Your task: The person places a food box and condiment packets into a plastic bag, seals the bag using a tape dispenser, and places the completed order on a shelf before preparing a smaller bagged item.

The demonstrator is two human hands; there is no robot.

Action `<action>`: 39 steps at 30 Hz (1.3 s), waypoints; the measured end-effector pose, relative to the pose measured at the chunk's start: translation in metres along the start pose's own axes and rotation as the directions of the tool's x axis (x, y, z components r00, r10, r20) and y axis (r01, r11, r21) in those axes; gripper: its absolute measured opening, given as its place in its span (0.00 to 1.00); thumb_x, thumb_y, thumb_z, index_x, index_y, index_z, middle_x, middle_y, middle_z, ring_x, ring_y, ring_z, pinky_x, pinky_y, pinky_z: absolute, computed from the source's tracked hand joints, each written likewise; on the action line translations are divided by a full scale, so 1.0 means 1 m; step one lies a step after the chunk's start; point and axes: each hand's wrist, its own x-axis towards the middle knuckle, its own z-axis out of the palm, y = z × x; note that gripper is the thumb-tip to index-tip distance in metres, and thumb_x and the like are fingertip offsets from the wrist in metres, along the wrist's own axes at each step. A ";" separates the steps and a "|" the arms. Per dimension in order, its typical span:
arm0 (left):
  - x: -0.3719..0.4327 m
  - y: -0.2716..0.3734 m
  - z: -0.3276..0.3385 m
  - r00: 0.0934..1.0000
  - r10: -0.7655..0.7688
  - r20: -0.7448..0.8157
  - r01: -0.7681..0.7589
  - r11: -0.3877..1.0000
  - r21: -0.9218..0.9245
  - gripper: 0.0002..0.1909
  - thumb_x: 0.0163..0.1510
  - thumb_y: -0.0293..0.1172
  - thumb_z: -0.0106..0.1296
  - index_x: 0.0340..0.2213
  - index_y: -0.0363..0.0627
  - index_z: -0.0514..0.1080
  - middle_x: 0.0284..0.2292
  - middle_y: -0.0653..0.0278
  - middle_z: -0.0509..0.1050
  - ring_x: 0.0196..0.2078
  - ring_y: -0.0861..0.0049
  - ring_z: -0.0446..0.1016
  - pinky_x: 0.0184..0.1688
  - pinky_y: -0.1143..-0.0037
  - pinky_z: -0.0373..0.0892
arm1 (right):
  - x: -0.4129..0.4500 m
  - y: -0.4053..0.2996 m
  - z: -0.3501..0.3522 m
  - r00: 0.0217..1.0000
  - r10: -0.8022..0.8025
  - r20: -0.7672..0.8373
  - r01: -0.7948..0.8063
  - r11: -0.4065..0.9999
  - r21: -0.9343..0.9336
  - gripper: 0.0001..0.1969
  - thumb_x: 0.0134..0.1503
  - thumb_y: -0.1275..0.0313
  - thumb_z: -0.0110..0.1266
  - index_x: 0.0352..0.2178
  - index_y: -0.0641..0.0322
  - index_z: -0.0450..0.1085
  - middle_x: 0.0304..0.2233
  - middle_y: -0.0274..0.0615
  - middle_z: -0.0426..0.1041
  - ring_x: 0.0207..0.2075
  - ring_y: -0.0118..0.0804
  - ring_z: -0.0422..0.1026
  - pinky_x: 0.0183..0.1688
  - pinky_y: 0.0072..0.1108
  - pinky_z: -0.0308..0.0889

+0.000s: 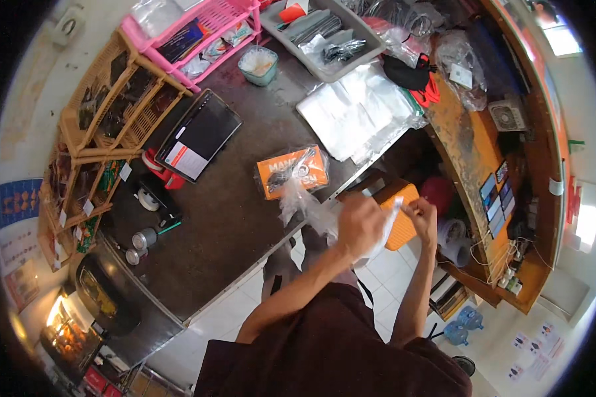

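An orange box in a clear plastic bag (298, 168) lies near the front edge of the dark counter (213, 223). The bag's gathered end trails over the edge towards my left hand (362, 223), which is blurred. Between my two hands stretches a thin white strip (393, 218), its upper end pinched by the fingers of my right hand (422, 216). What exactly my left fingers grip is not clear. Behind the strip, below counter level, is a ribbed orange object (400, 218). A stack of clear plastic bags (357, 111) lies farther back on the counter.
A tablet (198, 136) stands at the left beside a wicker rack (124, 104). Behind are a pink plastic rack (198, 39), a small green basket (258, 64) and a grey tray (328, 39) of packets. Metal tins (144, 239) stand at the left; a wooden shelf (457, 164) runs along the right.
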 end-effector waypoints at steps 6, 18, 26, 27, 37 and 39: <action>0.029 -0.106 -0.044 0.824 -0.458 -0.334 0.502 0.863 0.055 0.06 0.40 0.30 0.66 0.25 0.50 0.81 0.21 0.64 0.73 0.28 0.68 0.72 0.35 0.69 0.67 | 0.129 -0.039 0.098 0.927 -0.287 0.242 0.264 0.957 0.123 0.15 0.52 0.64 0.64 0.27 0.69 0.74 0.24 0.43 0.75 0.26 0.33 0.73 0.31 0.26 0.66; -0.055 -0.225 -0.053 0.381 -0.486 -0.787 0.790 0.613 0.004 0.24 0.40 0.30 0.72 0.38 0.36 0.72 0.31 0.62 0.75 0.32 0.75 0.72 0.33 0.74 0.68 | 0.148 -0.070 0.213 0.919 -0.168 0.356 0.210 0.974 -0.082 0.11 0.47 0.67 0.65 0.27 0.64 0.75 0.22 0.48 0.76 0.24 0.45 0.76 0.28 0.30 0.68; -0.057 -0.224 -0.091 0.411 -0.739 -0.534 0.867 0.497 -0.021 0.34 0.32 0.45 0.74 0.38 0.40 0.71 0.39 0.53 0.70 0.41 0.63 0.71 0.43 0.65 0.69 | 0.119 -0.059 0.241 0.954 -0.272 0.125 0.281 0.958 -0.055 0.22 0.46 0.64 0.67 0.41 0.60 0.71 0.27 0.42 0.76 0.29 0.44 0.73 0.33 0.30 0.69; -0.061 -0.242 -0.070 0.495 -0.671 -0.553 0.807 0.590 0.006 0.33 0.32 0.45 0.74 0.38 0.41 0.71 0.39 0.52 0.69 0.40 0.60 0.70 0.44 0.64 0.68 | 0.124 -0.029 0.242 0.940 -0.341 0.001 0.341 0.940 0.032 0.19 0.45 0.70 0.68 0.39 0.60 0.71 0.23 0.33 0.74 0.23 0.33 0.71 0.28 0.24 0.67; -0.020 -0.106 -0.065 0.630 -0.775 0.045 0.461 0.327 -0.825 0.34 0.46 0.26 0.66 0.49 0.35 0.58 0.44 0.56 0.68 0.44 0.72 0.70 0.46 0.74 0.69 | 0.035 -0.074 0.093 0.817 -0.081 0.571 -0.453 0.523 0.722 0.38 0.62 0.45 0.44 0.63 0.61 0.51 0.61 0.49 0.59 0.62 0.45 0.57 0.64 0.36 0.52; -0.005 -0.101 -0.045 0.580 -0.811 0.080 0.495 0.272 -0.825 0.33 0.48 0.25 0.63 0.51 0.35 0.56 0.44 0.55 0.68 0.46 0.70 0.69 0.47 0.70 0.69 | 0.029 -0.065 0.056 0.838 -0.124 0.531 -0.465 0.345 0.815 0.40 0.60 0.46 0.48 0.64 0.59 0.49 0.62 0.48 0.57 0.62 0.45 0.57 0.63 0.32 0.53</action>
